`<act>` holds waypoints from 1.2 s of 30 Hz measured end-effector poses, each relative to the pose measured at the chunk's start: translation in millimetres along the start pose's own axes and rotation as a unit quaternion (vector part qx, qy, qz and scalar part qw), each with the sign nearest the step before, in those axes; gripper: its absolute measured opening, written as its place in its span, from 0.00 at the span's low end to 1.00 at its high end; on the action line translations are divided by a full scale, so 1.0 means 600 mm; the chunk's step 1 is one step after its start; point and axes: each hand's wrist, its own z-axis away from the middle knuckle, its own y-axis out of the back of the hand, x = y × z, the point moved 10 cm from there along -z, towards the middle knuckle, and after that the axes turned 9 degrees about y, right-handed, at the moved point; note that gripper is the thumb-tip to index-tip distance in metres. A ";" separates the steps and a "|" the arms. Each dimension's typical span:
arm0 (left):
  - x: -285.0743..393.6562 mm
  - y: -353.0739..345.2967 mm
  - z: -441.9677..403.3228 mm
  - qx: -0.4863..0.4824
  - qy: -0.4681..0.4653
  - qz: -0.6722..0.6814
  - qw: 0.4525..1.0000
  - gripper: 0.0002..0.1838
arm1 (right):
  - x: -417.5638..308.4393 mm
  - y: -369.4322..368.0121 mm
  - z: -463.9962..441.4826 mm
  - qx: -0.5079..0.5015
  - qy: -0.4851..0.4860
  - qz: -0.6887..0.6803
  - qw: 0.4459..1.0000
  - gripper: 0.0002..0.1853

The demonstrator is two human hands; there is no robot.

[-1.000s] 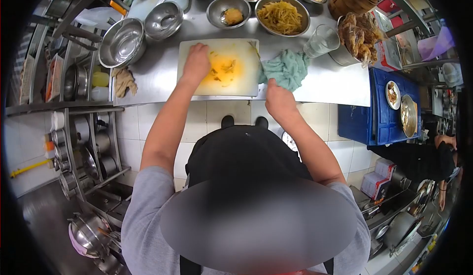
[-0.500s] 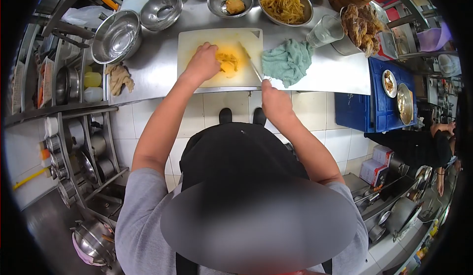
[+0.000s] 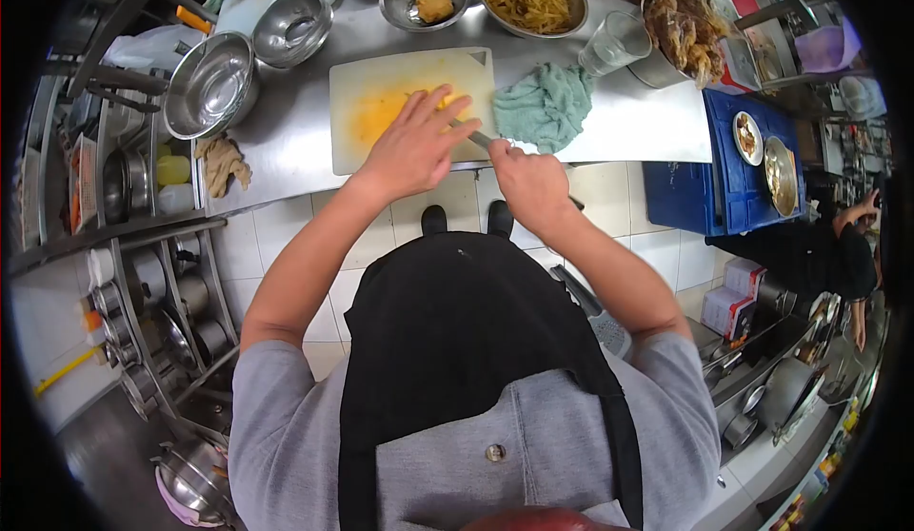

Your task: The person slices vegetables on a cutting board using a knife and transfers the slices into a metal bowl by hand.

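Note:
A white cutting board point(image 3: 350, 88) with a yellow-orange stain lies on the steel counter. Over its right half, my left hand point(image 3: 411, 143) has its fingers spread, with yellow pieces point(image 3: 444, 102) partly showing beneath them. My right hand point(image 3: 529, 179) is closed round a knife point(image 3: 470, 132) at the board's lower right corner. The blade points left and passes partly under my left fingers. Just right of the board lies a crumpled green cloth point(image 3: 545, 108).
Behind the board stand metal bowls, one with yellow shreds point(image 3: 535, 2). A glass point(image 3: 614, 44) and a pot of brown meat point(image 3: 684, 36) are at the right. Left are an empty bowl point(image 3: 209, 84) and tan cloth point(image 3: 223, 165). Another person point(image 3: 809, 260) is far right.
The knife came off the cloth side onto the board. My left hand moved right over the yellow pieces and spread its fingers, while my right hand shifted slightly left. The view shifted too.

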 end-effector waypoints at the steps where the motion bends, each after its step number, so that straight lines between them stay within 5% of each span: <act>1: 0.010 -0.012 -0.007 -0.030 -0.013 0.006 0.999 0.32 | -0.001 0.018 -0.007 0.007 0.012 0.030 0.999 0.17; 9: -0.096 -0.042 -0.011 -0.040 0.028 -0.051 0.997 0.30 | 0.061 0.044 0.074 -0.032 -0.005 -0.040 0.999 0.17; 14: -0.191 -0.057 0.014 -0.041 0.246 0.074 0.965 0.31 | 0.083 -0.044 0.081 -0.044 -0.085 -0.170 0.981 0.14; 24: -0.148 -0.093 0.018 -0.173 0.369 0.073 0.910 0.30 | -0.032 -0.085 0.019 -0.109 -0.065 -0.209 0.970 0.11; 32: -0.161 -0.075 0.061 0.074 0.378 0.117 0.915 0.28 | -0.052 -0.127 -0.006 -0.111 -0.065 -0.390 0.912 0.14; 36: -0.185 -0.075 0.066 0.073 0.437 0.173 0.880 0.26 | -0.043 -0.116 -0.020 -0.115 -0.067 -0.482 0.866 0.14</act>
